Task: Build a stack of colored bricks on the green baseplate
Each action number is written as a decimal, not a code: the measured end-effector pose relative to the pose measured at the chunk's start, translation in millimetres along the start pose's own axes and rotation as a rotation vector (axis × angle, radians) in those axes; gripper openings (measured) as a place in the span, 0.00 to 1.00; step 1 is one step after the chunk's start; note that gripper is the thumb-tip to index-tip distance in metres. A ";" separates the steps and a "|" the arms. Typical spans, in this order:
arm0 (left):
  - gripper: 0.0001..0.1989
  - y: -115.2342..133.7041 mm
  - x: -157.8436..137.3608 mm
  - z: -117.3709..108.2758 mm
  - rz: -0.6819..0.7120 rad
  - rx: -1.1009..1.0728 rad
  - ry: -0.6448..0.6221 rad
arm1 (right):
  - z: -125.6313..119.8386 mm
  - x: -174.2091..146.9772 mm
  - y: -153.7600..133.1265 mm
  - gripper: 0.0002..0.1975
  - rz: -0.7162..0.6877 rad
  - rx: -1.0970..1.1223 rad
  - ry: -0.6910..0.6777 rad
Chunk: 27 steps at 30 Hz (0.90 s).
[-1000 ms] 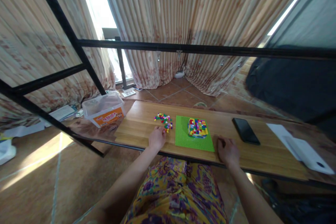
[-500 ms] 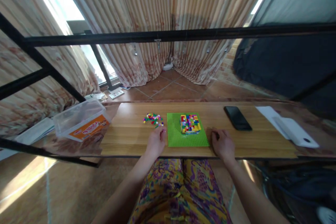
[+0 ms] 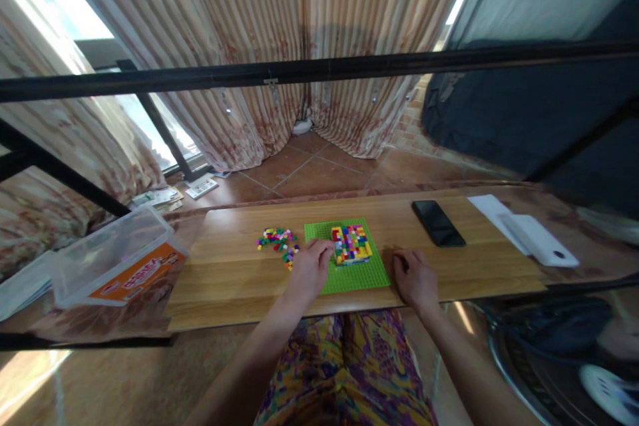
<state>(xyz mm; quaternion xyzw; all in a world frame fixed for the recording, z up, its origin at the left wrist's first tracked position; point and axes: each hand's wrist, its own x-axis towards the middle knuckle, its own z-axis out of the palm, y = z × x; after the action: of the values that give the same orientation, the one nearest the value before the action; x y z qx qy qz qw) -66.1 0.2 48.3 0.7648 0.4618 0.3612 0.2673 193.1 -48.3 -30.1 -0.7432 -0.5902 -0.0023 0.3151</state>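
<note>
At eight o'clock from the build (image 3: pixel 353 247) on the plate (image 3: pixel 357 279), the left hand (image 3: pixel 310 271) pinched its fingers narrow, contents indiscernible; at four, the right hand's (image 3: pixel 415 277) fingers curled, grip unclear. A sideways knuckle bump could have dislodged the build's edge.

Green baseplate (image 3: pixel 357 279), multicoloured brick block (image 3: pixel 352 244)

Studded plastic baseplate (image 3: pixel 357 280) on a smooth wood-grain board (image 3: pixel 224 283).
The brick block (image 3: pixel 354 246) looks like hard plastic, bumpy on top; the phone screen (image 3: pixel 438 223) is glossy (like dark glass), the bin (image 3: pixel 132 273) clear, smooth plastic, the curtains (image 3: pixel 249 20) pleated cloth, the black rail (image 3: pixel 200 77) smooth and metal-looking.
</note>
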 end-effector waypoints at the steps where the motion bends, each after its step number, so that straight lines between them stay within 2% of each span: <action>1: 0.10 -0.2 2.5 3.4 0.013 0.005 -0.014 | -0.1 -0.4 0.0 0.14 0.004 0.006 -0.001; 9: 0.10 -6.0 16.9 28.7 0.075 0.107 -0.007 | -3.1 -1.6 -2.4 0.14 0.034 0.029 -0.013; 15: 0.10 -5.9 21.4 30.0 0.107 0.221 -0.013 | -1.6 -2.8 0.5 0.13 0.016 0.046 0.006; 21: 0.07 -6.2 21.1 32.0 0.109 0.171 0.046 | -1.0 -2.9 1.3 0.13 0.015 0.060 0.026; 27: 0.08 -8.9 15.6 35.8 0.125 0.171 0.080 | -1.9 -2.8 1.7 0.13 0.003 0.054 0.023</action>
<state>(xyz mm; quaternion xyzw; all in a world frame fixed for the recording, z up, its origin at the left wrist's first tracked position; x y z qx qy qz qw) -37.2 15.4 25.1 0.7972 0.4525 0.3666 0.1591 194.5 -51.9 -30.4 -0.7353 -0.5853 0.0058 0.3417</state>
